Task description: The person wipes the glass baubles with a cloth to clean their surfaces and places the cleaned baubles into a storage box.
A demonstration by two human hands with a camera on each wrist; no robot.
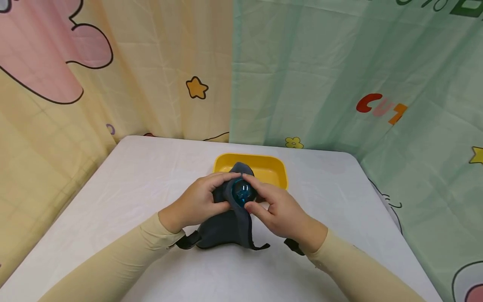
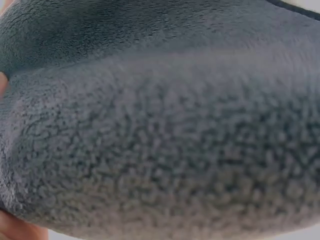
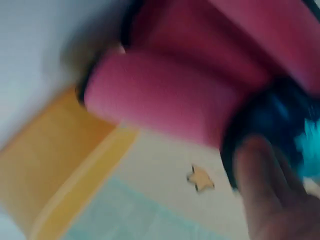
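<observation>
In the head view, a dark grey cloth (image 1: 220,230) with black edging hangs folded between both hands, its lower part on or just above the table. My left hand (image 1: 196,203) grips it from the left, fingers over the top and thumb below. A glossy dark blue ball (image 1: 242,193) sits against the cloth's fold. My right hand (image 1: 281,209) pinches the ball between fingers and thumb. The right wrist view shows the cloth's pink lining (image 3: 165,95) and a blurred ball (image 3: 255,112) with a teal patch. Grey fabric (image 2: 160,130) fills most of the left wrist view.
Just behind the hands stands a yellow tray (image 1: 273,170), partly hidden by the cloth. The white table (image 1: 158,163) has patterned curtains (image 1: 286,75) behind and at its sides. Black straps (image 1: 188,240) circle the wrists.
</observation>
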